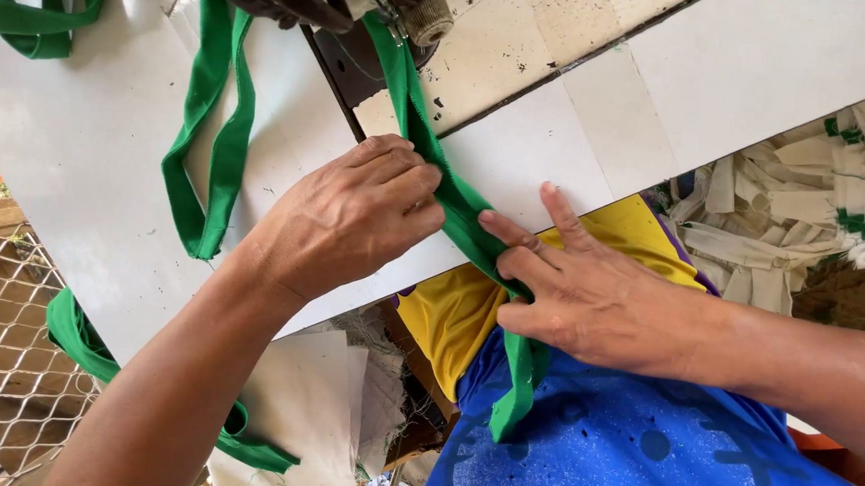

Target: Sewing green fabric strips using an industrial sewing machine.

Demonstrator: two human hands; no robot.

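Folding the green strip [459, 210] flat calls for both hands to press evenly while it runs toward the sewing machine [366, 3] at the top. At far left, a loose loop of green band [206, 133] lies on the white counter [92, 156]. The left hand [345, 219] is clenched over the strip's edge, fingers curled and pinching the fold. The right hand [588, 296] lies flatter, its fingers pressing the strip over the counter's edge, above yellow and blue cloth [629, 451]. Keeping the fold taut between both hands should stop it twisting. Cream scraps [809, 213] pile at far right.
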